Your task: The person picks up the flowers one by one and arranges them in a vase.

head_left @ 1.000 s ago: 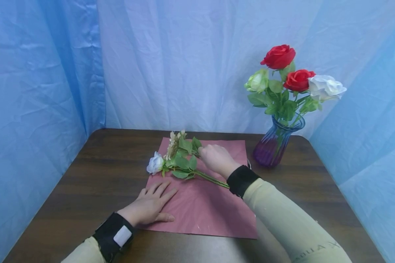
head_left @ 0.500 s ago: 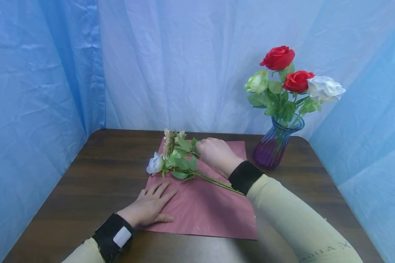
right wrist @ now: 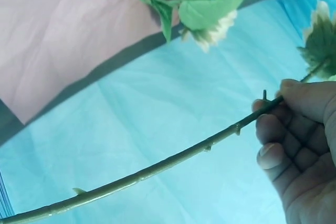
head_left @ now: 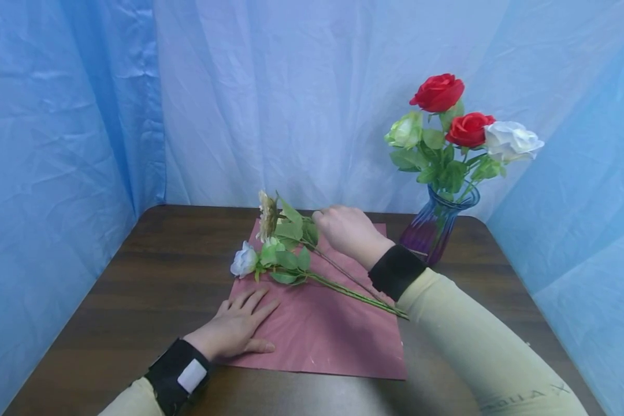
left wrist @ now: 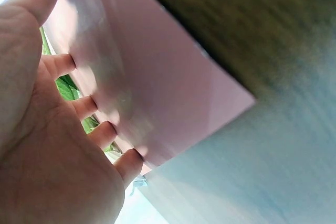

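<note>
While the left hand (head_left: 233, 330) stays spread on pink paper (head_left: 322, 341), the right hand (head_left: 349, 234) has raised the cream flower (head_left: 267, 216) it pinches.

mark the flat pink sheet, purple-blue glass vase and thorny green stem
Flat pink sheet (head_left: 319, 332): head view, bare lower middle
Purple-blue glass vase (head_left: 430, 228): head view, ribbed body
Thorny green stem (right wrist: 140, 175): right wrist view, middle of its length

Wears a pale cream left sleeve (head_left: 133, 401), seen only in part, and a matching right sleeve (head_left: 465, 332), marked with dark lettering (head_left: 526, 400) too unclear to read. Carries a black left wristband (head_left: 167, 365) with a white rectangular patch (head_left: 192, 375) and a black right wristband (head_left: 397, 271). Leaves left hand (head_left: 231, 329) and right hand (head_left: 351, 232) bare.
</note>
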`<state>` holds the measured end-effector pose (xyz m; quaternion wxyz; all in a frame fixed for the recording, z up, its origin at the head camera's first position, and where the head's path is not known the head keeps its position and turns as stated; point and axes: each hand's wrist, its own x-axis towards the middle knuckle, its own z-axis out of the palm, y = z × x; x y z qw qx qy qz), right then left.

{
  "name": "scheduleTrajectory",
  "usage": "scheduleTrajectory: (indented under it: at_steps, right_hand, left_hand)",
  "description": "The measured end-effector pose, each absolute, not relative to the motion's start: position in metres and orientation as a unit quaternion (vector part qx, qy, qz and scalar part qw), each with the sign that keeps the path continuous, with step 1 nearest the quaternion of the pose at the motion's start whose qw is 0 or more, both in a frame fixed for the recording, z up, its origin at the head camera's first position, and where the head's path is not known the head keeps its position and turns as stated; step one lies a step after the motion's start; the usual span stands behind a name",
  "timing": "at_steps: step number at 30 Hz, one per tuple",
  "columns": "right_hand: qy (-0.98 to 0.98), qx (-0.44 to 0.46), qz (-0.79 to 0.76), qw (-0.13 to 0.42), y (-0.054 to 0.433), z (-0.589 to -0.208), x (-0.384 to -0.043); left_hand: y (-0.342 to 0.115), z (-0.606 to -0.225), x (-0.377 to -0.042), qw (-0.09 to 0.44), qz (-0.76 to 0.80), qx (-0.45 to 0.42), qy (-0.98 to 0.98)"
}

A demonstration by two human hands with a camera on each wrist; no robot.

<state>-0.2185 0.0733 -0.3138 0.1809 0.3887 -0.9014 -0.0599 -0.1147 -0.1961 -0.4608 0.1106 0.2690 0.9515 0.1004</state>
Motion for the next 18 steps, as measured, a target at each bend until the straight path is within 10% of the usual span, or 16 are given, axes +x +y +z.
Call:
scheduleTrajectory:
  at_steps: [18]
  right_hand:
    - [-0.842, 0.441, -0.112, 0.289, 0.076, -0.287, -0.213]
  left_hand:
    - [-0.196, -0.464, -0.116, 0.126, 0.095, 0.253, 0.954]
